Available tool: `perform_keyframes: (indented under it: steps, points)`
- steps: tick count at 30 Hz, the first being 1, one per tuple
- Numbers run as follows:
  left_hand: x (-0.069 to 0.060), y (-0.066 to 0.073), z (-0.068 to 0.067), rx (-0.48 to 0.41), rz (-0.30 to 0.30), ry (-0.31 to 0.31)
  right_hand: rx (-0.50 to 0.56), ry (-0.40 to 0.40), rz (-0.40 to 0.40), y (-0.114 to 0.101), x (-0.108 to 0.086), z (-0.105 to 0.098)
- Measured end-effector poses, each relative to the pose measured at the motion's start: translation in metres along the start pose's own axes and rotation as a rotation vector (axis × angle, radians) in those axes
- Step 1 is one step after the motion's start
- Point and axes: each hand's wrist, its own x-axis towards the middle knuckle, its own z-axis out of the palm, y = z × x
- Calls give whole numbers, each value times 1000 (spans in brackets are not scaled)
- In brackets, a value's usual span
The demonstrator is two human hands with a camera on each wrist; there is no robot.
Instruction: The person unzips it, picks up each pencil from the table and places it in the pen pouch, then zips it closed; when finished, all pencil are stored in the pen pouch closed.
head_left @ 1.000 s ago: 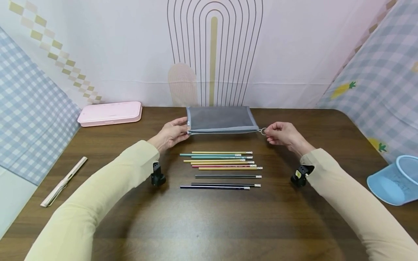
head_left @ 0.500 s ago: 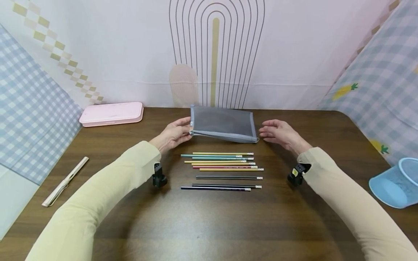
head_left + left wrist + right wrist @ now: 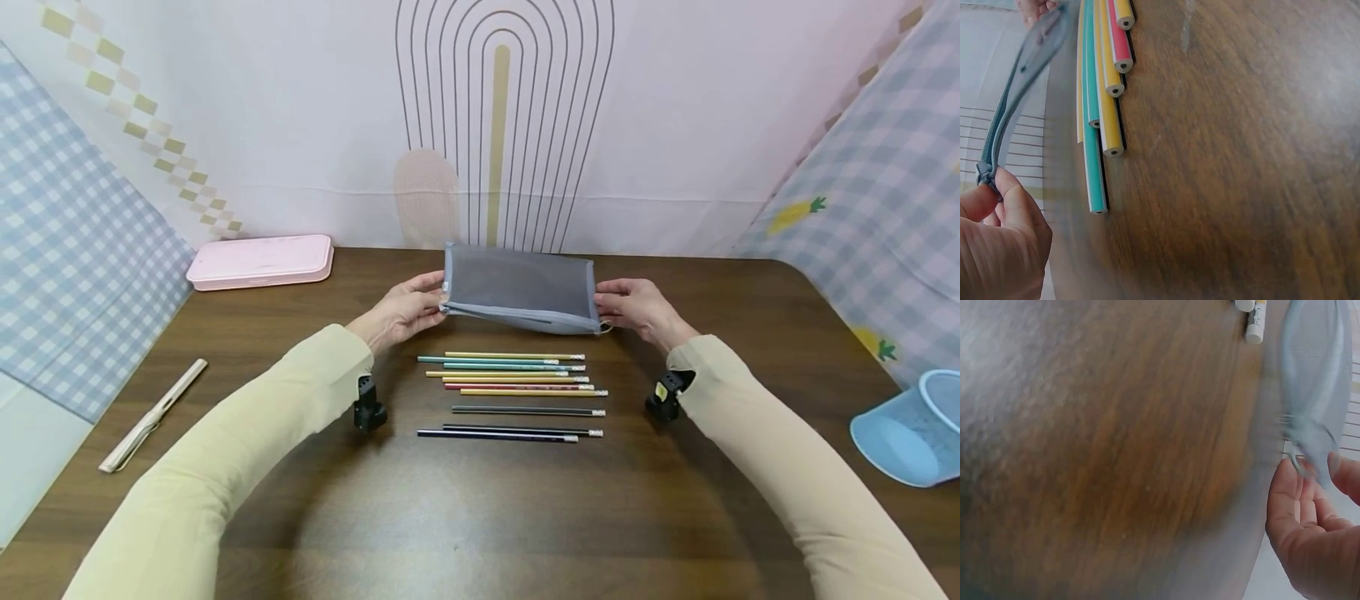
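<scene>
A grey mesh zip pouch (image 3: pixel 521 283) with pale blue-grey edging is held up at the back of the table, its zip edge facing me and sagging to the right. My left hand (image 3: pixel 401 315) pinches its left zip corner between thumb and fingers, clearly seen in the left wrist view. At the opposite end my right hand (image 3: pixel 637 310) grips the right edge near the pull ring (image 3: pixel 1297 464), thumb and fingers on either side; that view is blurred. A gap shows between the two zip edges. Several pencils (image 3: pixel 517 379) lie in rows in front of the pouch.
Darker pencils (image 3: pixel 498 435) lie nearer me. A pink pencil case (image 3: pixel 261 262) sits at the back left, and a slim beige folded strip-like item (image 3: pixel 153 417) at the left. A blue mesh cup (image 3: pixel 907 433) stands at the right edge. A patterned cloth (image 3: pixel 315 125) hangs behind the table.
My right hand has let go of the ring pull, opened, and come in to the pouch's right edge. The pouch's right end has dropped toward me; the left hand keeps its pinch.
</scene>
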Motion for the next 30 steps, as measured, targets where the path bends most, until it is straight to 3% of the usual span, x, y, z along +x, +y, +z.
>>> perform_keyframes:
  steps: [4, 9, 17, 20, 25, 27, 30]
  points:
    - [2, -1, 1, 29, -10, 7, 78, 16, 23, 0, -1, -2]
    - [4, -2, 3, 59, 7, 59, 150, 24, 45, -1, -3, -3]
    - [1, -10, 18, -11, 147, 208, 283, 34, 148, -1, -3, -1]
    - [-2, -14, 28, -35, 89, 140, 353, 36, 165, 0, -3, 2]
    - [-4, -22, 47, -20, -120, -70, 510, 10, 181, -1, -4, 6]
    - [-2, -25, 54, -25, -164, -101, 555, -9, 183, -2, -5, 9]
    - [1, -27, 64, -42, -164, -102, 606, -46, 191, -3, -6, 11]
